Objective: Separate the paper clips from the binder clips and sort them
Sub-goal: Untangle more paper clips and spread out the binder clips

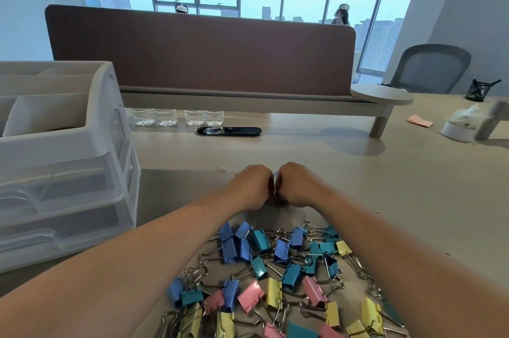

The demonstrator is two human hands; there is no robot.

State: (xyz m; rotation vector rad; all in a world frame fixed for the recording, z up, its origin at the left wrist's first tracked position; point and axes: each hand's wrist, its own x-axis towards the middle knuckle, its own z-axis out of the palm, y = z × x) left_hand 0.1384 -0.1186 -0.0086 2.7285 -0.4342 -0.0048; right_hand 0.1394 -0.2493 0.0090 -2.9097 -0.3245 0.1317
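A heap of several binder clips [278, 280], blue, teal, yellow and pink with wire handles, lies on the desk between my forearms. Beyond the heap my left hand [252, 186] and my right hand [298, 185] sit knuckle to knuckle with fingers curled inward. Between them a bunch of small metal paper clips [276, 194] shows in the gap; most of it is hidden by the fingers. A single loose paper clip [221, 168] lies on the desk just left of my left hand.
A white desk organiser [63, 161] with open top compartments and clear drawers stands at the left. A brown partition [201, 48] on a low shelf closes the back, with water bottles [176, 117] under it. A tape roll [457, 131] lies far right.
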